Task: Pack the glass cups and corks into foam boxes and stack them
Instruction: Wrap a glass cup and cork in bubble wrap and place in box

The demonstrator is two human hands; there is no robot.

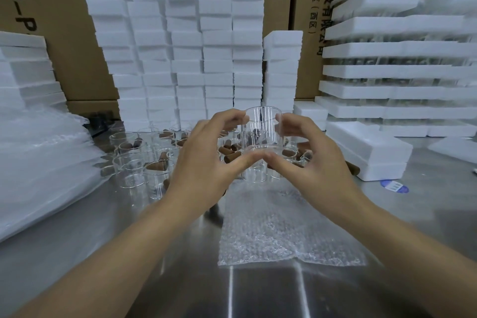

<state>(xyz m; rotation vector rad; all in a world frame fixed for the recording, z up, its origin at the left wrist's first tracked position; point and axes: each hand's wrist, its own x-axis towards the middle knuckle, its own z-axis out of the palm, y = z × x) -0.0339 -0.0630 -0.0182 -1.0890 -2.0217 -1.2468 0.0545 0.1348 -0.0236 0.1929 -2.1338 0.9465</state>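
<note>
I hold a clear glass cup [262,131] upright in the air between both hands, above the table's middle. My left hand [206,160] grips its left side, fingers at the rim and thumb under the base. My right hand [309,155] grips its right side the same way. Below the cup lies a sheet of bubble wrap [281,227]. Several more glass cups [134,170] stand on the metal table [129,227] to the left, with brown corks [229,152] scattered among them. A closed foam box [371,150] sits to the right.
Tall stacks of white foam boxes [180,46] rise behind the cups. Foam trays [400,72] are stacked at the right. A heap of bubble wrap [38,157] lies at the left. Cardboard cartons [51,20] form the back wall. A blue and white sticker [394,186] lies on the table.
</note>
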